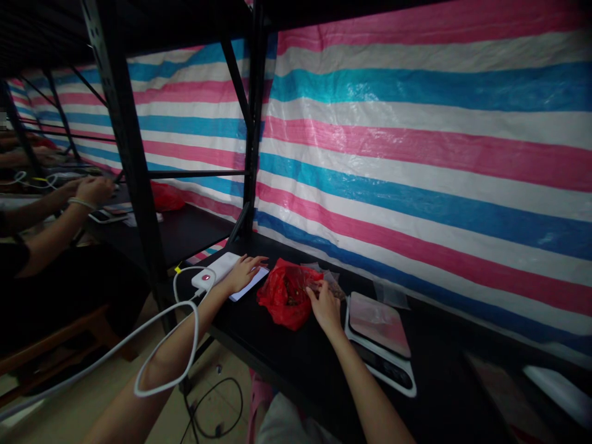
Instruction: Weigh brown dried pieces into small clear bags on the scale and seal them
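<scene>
My left hand lies with its fingers stretched out over a phone with a lit, pale screen. Beside that hand is a white power bank with a white cable plugged into it. A red plastic bag stands open in front of me, with small dark brownish pieces inside. My right hand is at the bag's right rim, thumb and fingers bent in and closed on its edge. Small clear plastic bags lie just behind that hand, and one seems to hold dark bits.
A white kitchen scale stands right of my right hand. Another clear bag lies behind it. A black rack post rises at left, with a co-worker's hands beyond. The white cable loops over my left forearm.
</scene>
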Available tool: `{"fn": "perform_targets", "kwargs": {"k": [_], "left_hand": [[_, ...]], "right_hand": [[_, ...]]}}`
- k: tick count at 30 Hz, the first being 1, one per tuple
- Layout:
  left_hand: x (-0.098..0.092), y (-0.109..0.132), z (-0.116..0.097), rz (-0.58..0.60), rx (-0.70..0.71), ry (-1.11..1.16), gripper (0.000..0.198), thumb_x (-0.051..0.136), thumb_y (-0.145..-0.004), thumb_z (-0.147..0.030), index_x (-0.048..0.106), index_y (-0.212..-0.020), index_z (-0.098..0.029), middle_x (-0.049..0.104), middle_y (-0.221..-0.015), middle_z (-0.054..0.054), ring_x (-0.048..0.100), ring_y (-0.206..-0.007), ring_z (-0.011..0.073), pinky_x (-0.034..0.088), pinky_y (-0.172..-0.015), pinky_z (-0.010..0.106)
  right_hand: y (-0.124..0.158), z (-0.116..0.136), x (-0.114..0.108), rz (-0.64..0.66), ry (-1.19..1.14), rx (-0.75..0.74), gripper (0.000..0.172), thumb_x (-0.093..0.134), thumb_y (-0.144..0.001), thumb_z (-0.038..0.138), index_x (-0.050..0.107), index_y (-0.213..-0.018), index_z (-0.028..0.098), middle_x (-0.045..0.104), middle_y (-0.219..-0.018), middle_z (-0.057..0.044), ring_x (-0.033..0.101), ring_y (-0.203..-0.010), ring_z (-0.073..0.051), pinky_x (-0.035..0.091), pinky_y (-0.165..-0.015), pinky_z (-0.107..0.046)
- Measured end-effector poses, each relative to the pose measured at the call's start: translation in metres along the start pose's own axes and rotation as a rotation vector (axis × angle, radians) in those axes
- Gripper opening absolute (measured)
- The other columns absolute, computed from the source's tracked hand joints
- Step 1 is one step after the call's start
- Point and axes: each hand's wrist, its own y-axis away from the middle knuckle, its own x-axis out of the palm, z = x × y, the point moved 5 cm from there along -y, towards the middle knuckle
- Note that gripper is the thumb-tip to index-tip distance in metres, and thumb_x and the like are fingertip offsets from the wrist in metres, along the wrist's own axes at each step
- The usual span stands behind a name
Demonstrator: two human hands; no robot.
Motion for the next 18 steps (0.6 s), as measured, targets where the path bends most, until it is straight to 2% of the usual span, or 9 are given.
{"fn": "perform_targets", "kwargs": {"k": [4, 7, 18], "left_hand": [[0.0073, -0.0011, -0.0045, 0.016, 0.032, -0.046, 0.037, 0.026, -0.09, -0.031, 0.04, -0.123, -0.027, 0.053, -0.123, 0.0, 0.046, -0.112, 0.0177, 0.013, -0.105, 0.045], [0.0097, -0.0011, -0.0024, 0.027, 0.023, -0.05, 0.038, 0.025, -0.09, -0.034, 0.041, -0.123, -0.026, 0.056, -0.119, 0.001, 0.046, -0.112, 0.0187, 0.012, -0.105, 0.047], [0.0084, -0.0027, 0.0012, 0.021, -0.008, 0.063, 0.039, 0.025, -0.089, -0.039, 0.042, -0.122, -0.026, 0.059, -0.116, 0.001, 0.048, -0.112, 0.0194, 0.013, -0.105, 0.047]], "right_hand": [[0.0003, 0.0002, 0.0012, 0.006, -0.005, -0.01, 0.034, 0.04, -0.084, 0.04, 0.044, -0.107, 0.015, 0.062, -0.102, -0.014, 0.054, -0.103, -0.026, 0.035, -0.084, -0.04], [0.0007, 0.0011, 0.0013, 0.008, -0.009, -0.013, 0.034, 0.041, -0.084, 0.039, 0.043, -0.108, 0.015, 0.062, -0.103, -0.014, 0.054, -0.104, -0.026, 0.034, -0.084, -0.041], [0.001, 0.0026, 0.0012, 0.004, -0.007, -0.029, 0.031, 0.043, -0.083, 0.037, 0.044, -0.107, 0.016, 0.061, -0.104, -0.013, 0.053, -0.105, -0.026, 0.034, -0.085, -0.04]]}}
